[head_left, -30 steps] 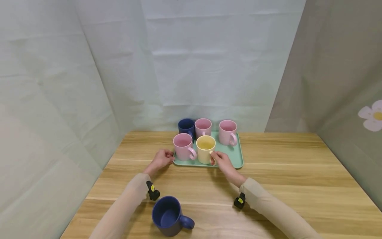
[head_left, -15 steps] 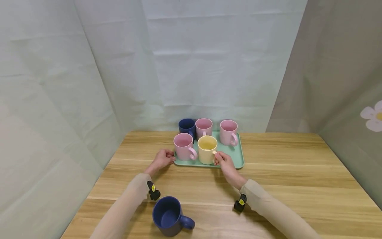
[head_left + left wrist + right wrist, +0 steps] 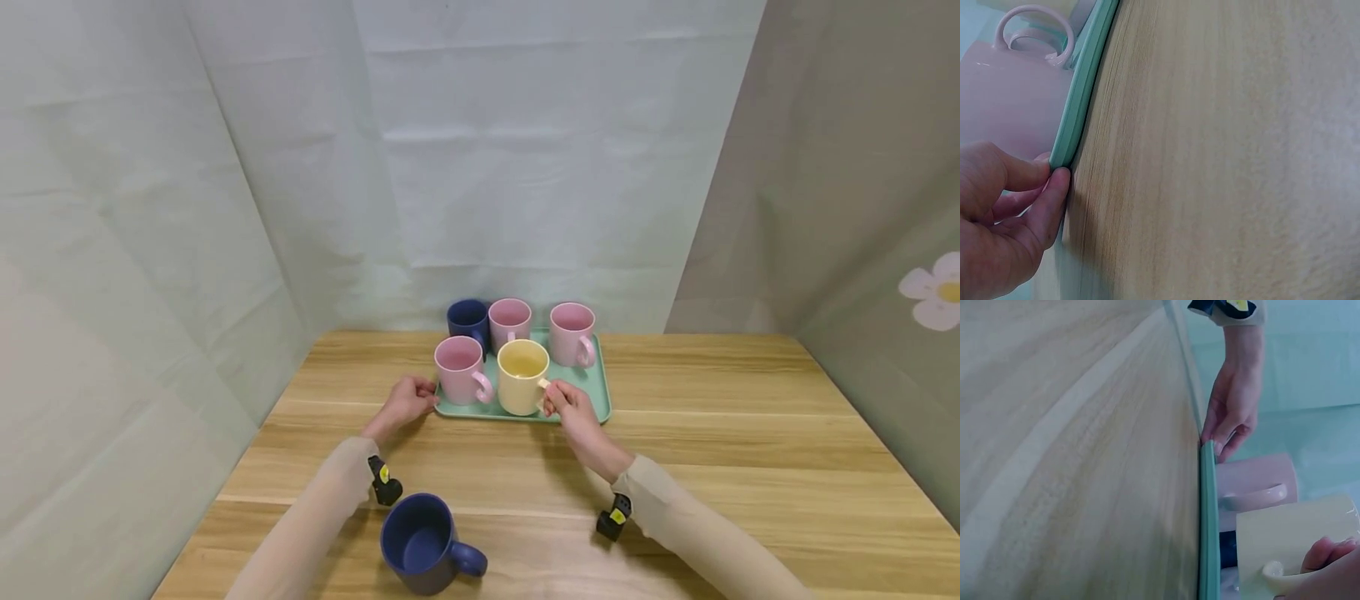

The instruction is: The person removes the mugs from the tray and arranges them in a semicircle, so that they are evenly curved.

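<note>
My right hand [image 3: 581,423] pinches the handle of a yellow mug [image 3: 517,392] over the front of the green tray [image 3: 588,390]. In the right wrist view a gap shows between this mug's base and the tray rim, so it hangs slightly raised and upright. My left hand [image 3: 1004,219] pinches the tray's front left corner between thumb and fingers. Just inside that corner stands a pink mug [image 3: 457,382], handle toward the right. Behind, on the tray, are a dark blue mug [image 3: 467,320], a second pink mug [image 3: 508,322] and a third pink mug [image 3: 567,337] at the right.
Another dark blue mug [image 3: 420,550] stands on the wooden table [image 3: 720,467] near the front, by my left forearm, handle to the right. Light cloth [image 3: 525,167] hangs behind and at the sides of the table.
The yellow mug has shifted a little to the right and away from the front pink mug, with my right hand on its handle. My left hand stays at the tray corner.
</note>
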A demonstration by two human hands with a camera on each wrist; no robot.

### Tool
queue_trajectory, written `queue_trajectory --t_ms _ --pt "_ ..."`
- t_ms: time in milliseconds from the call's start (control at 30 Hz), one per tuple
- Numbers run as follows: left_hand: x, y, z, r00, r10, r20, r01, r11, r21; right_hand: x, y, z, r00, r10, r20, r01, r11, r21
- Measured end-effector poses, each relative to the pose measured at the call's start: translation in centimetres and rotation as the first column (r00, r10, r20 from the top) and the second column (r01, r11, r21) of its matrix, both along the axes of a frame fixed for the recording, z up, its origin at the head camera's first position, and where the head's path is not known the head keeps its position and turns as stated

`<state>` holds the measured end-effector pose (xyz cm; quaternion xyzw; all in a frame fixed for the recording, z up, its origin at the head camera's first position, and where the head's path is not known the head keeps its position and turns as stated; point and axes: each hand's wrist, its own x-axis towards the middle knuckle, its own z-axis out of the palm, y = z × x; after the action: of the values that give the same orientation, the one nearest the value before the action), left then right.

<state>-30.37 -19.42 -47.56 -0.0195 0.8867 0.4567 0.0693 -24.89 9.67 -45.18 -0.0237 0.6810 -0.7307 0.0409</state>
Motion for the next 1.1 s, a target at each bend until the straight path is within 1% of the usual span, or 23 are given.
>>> queue_trajectory --t_ms 100,233,467,600,733,1000,1100 --pt "0.1 0.0 -0.1 1.0 0.013 0.002 -0.013 1.0 -0.001 0.5 0.1 0.2 1.0 0.009 -0.001 -0.009 1.0 0.013" --pt "0.1 -0.1 -0.2 1.0 0.014 -0.005 -0.014 1.0 -0.004 1.1 0.3 0.6 1.0 0.02 -0.015 -0.02 1.0 0.022" --pt "0.0 -0.1 -0.3 1.0 0.011 -0.017 -0.012 1.0 -0.012 2.1 0.3 1.0 0.999 0.031 -0.025 -0.031 1.0 -0.001" --pt "0.0 -0.1 -0.3 1.0 0.004 -0.022 -0.004 1.0 -0.008 2.6 0.4 1.2 0.998 0.051 -0.028 -0.051 0.999 -0.002" --pt "0.0 -0.1 -0.3 1.0 0.01 -0.023 -0.01 1.0 -0.004 3.1 0.5 1.4 0.996 0.076 -0.038 -0.075 0.997 0.016" --pt "-0.1 -0.1 -0.6 0.999 0.004 -0.038 -0.003 1.0 0.019 3.6 0.3 1.2 0.994 0.095 -0.049 -0.095 0.995 0.006" --pt "-0.2 -0.1 -0.5 0.999 0.006 -0.039 -0.005 1.0 0.018 3.7 0.2 1.1 0.992 0.116 -0.047 -0.116 0.993 0.002"
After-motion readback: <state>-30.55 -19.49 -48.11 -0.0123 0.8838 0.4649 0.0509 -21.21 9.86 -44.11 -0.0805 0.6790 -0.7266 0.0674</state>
